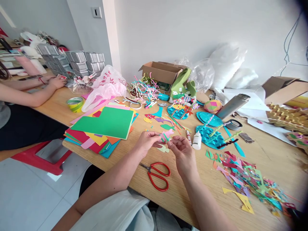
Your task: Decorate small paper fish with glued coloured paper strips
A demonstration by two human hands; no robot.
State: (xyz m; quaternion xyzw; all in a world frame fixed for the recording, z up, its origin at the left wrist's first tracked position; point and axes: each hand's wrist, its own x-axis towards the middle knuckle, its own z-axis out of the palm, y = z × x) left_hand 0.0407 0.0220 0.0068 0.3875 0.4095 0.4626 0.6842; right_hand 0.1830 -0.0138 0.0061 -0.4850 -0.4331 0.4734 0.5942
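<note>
My left hand [147,141] and my right hand [181,148] meet above the wooden table [271,154], both pinched on a small pink paper fish [166,136] with green stripes. A pale green paper cutout [164,149] lies on the table just under the hands. Red-handled scissors [157,175] rest near the front edge below my hands. A small white glue bottle [197,140] stands just right of my right hand, with a marker [189,137] beside it.
A stack of coloured paper sheets [106,126], green on top, lies to the left. Paper scraps [247,178] litter the right. Teal egg trays [210,136], paper fish, pipe cleaners [143,88], cardboard boxes [162,72], a metal flask [232,106] sit behind. Another person's arms [36,89] rest far left.
</note>
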